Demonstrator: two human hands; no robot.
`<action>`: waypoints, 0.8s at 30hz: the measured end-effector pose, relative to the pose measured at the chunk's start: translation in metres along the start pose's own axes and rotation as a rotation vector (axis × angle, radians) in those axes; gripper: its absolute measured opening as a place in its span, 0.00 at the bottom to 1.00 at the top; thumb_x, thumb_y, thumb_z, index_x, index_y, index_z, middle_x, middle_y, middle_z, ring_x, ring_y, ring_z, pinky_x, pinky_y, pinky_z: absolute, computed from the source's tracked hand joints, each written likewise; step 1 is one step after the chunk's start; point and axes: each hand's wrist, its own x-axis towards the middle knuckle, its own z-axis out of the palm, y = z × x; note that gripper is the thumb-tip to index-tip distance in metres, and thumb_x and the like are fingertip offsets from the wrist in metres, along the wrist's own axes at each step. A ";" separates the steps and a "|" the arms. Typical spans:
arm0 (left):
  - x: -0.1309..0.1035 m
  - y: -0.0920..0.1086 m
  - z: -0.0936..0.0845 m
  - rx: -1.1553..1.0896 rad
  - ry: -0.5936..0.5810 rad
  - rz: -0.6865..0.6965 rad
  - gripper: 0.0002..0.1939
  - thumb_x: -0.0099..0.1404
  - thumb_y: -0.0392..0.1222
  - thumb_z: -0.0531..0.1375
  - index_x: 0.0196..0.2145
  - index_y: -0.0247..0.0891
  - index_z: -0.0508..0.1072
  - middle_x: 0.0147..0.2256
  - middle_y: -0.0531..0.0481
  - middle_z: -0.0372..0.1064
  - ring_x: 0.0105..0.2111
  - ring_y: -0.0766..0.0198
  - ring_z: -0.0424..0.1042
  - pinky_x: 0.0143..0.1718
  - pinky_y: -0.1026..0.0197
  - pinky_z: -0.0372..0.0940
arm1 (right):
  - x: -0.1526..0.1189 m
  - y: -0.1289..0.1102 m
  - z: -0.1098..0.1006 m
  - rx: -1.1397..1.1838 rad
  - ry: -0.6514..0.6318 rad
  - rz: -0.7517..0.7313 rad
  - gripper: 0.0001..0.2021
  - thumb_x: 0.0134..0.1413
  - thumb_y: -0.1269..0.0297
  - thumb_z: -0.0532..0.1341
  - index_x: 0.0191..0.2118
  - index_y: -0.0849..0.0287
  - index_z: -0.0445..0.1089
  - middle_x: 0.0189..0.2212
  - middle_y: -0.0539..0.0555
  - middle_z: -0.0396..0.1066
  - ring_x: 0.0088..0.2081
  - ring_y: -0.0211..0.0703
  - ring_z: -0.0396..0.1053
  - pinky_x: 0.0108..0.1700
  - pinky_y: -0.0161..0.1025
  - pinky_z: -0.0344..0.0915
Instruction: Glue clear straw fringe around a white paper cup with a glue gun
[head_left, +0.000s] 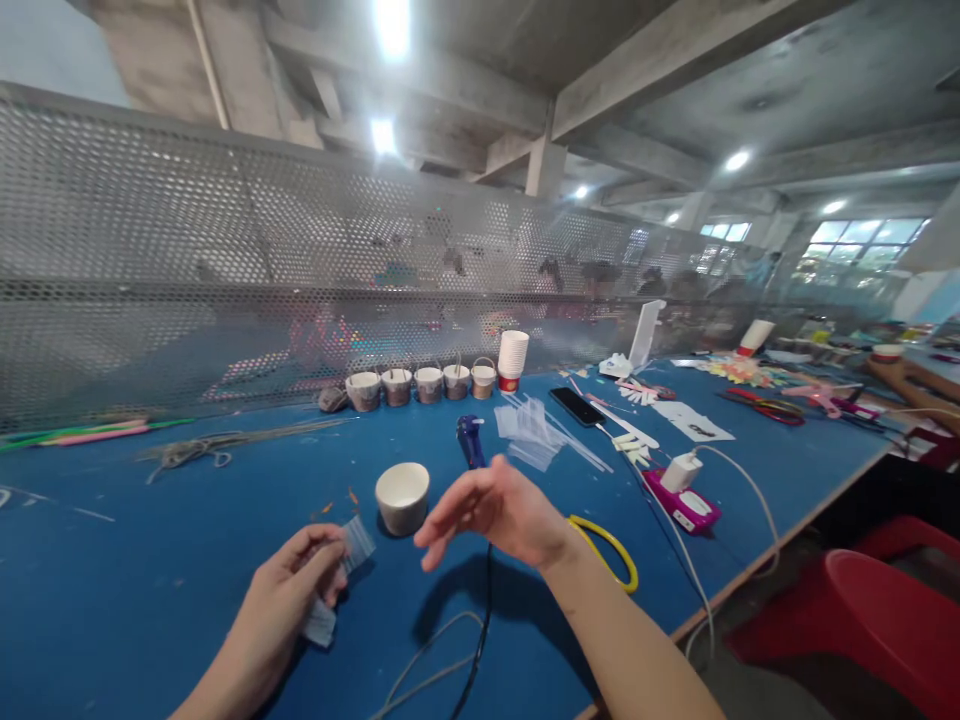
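My left hand (296, 580) is closed around a thin, pale grey-blue strip (358, 542), whose ends stick out above and below the fingers. What the strip is made of, I cannot tell. My right hand (499, 510) hovers over the table with its fingers stretched out and holds nothing. Between the two hands stands a paper cup (403, 485), upright, white inside and greyish outside. A blue glue gun (470, 438) is just behind my right hand, partly hidden by it. Clear plastic strips (531, 432) lie to its right.
Several small covered cups (429, 385) line the mesh partition (225, 220), beside stacked paper cups (513, 358). A phone (577, 406), a magenta power strip (684, 502) with a white charger, yellow-handled scissors (615, 550) and cables lie rightward. Grey cord (195, 450) lies left. Another person's arm (919, 385) shows far right.
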 end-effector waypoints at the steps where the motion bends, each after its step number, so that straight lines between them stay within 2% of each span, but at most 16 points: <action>1: -0.001 0.001 0.001 0.011 -0.006 0.002 0.17 0.45 0.51 0.65 0.28 0.37 0.69 0.13 0.57 0.65 0.14 0.69 0.59 0.17 0.68 0.54 | 0.001 -0.003 -0.002 0.159 -0.020 0.006 0.32 0.56 0.36 0.44 0.32 0.57 0.74 0.31 0.56 0.77 0.31 0.46 0.75 0.36 0.46 0.70; 3: -0.004 0.002 0.003 0.038 -0.019 0.012 0.17 0.46 0.52 0.65 0.28 0.37 0.70 0.13 0.56 0.65 0.14 0.69 0.59 0.17 0.68 0.54 | 0.005 -0.001 -0.006 0.305 0.114 -0.042 0.29 0.54 0.37 0.50 0.33 0.58 0.74 0.32 0.56 0.77 0.31 0.43 0.75 0.32 0.40 0.70; 4: -0.004 0.002 0.004 0.051 -0.026 0.016 0.17 0.46 0.52 0.65 0.28 0.37 0.70 0.13 0.56 0.65 0.14 0.69 0.59 0.17 0.68 0.55 | 0.008 0.002 -0.007 0.309 0.198 -0.055 0.26 0.53 0.39 0.54 0.33 0.59 0.74 0.32 0.56 0.77 0.31 0.42 0.75 0.31 0.37 0.69; 6: -0.004 0.001 0.005 0.070 -0.029 0.014 0.17 0.46 0.52 0.64 0.28 0.37 0.70 0.13 0.57 0.65 0.14 0.69 0.59 0.18 0.67 0.55 | 0.014 0.011 -0.008 0.272 0.270 -0.009 0.23 0.51 0.42 0.59 0.33 0.61 0.74 0.31 0.57 0.77 0.29 0.40 0.74 0.30 0.35 0.68; 9: -0.002 -0.002 0.004 0.078 -0.019 0.000 0.17 0.46 0.52 0.63 0.28 0.37 0.69 0.13 0.57 0.64 0.14 0.69 0.59 0.17 0.68 0.55 | 0.018 0.023 -0.006 0.197 0.279 0.072 0.25 0.51 0.41 0.58 0.32 0.63 0.73 0.30 0.58 0.76 0.27 0.39 0.73 0.28 0.35 0.68; 14: -0.003 -0.003 0.004 0.054 -0.021 -0.021 0.16 0.46 0.51 0.63 0.27 0.37 0.69 0.12 0.57 0.64 0.13 0.70 0.58 0.16 0.68 0.54 | 0.016 0.032 -0.003 -0.312 0.308 -0.011 0.24 0.60 0.45 0.48 0.35 0.62 0.69 0.33 0.58 0.75 0.29 0.40 0.74 0.30 0.37 0.69; 20: -0.010 0.003 0.006 0.036 -0.013 0.006 0.13 0.49 0.49 0.62 0.28 0.37 0.68 0.13 0.58 0.64 0.13 0.71 0.58 0.17 0.69 0.54 | 0.012 0.045 0.002 -0.669 0.305 -0.098 0.11 0.58 0.57 0.55 0.40 0.59 0.69 0.34 0.54 0.73 0.30 0.39 0.71 0.34 0.36 0.67; 24: -0.010 0.004 0.006 0.035 -0.003 0.019 0.13 0.49 0.48 0.62 0.29 0.37 0.68 0.13 0.58 0.64 0.13 0.70 0.59 0.16 0.69 0.54 | 0.011 0.058 0.004 -0.915 0.230 -0.157 0.15 0.55 0.65 0.56 0.49 0.57 0.66 0.45 0.57 0.70 0.31 0.40 0.71 0.38 0.39 0.67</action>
